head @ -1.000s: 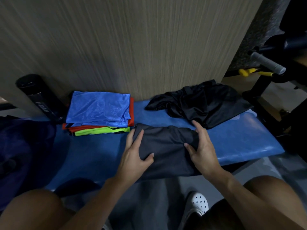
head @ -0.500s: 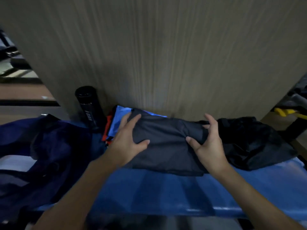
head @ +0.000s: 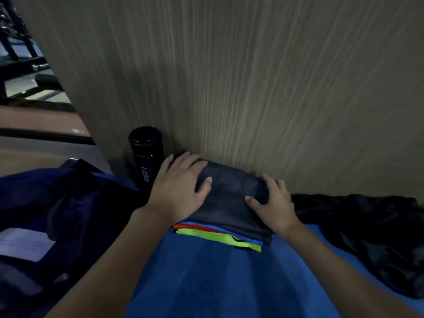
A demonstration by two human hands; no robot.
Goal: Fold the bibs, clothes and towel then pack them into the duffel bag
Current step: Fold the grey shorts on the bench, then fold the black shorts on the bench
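Observation:
A folded dark grey garment [head: 231,198] lies on top of the stack of folded bibs [head: 220,236], whose blue, red and neon green edges show beneath it. My left hand [head: 179,191] lies flat on the garment's left end, thumb across its top. At the right end my right hand [head: 273,203] rests with fingers spread and thumb on top. An unfolded black garment [head: 367,235] is heaped to the right on the blue bench [head: 218,283]. The navy duffel bag [head: 57,214] sits at the left.
A black bottle [head: 146,157] stands against the wood-grain wall panel [head: 252,88], just left of the stack. A white paper [head: 25,245] shows by the bag. Gym equipment frames [head: 20,58] are at the far upper left.
Both hands carried the folded grey garment left and back from the bench front and set it on the bib stack. The view swung left, bringing the bag and bottle closer.

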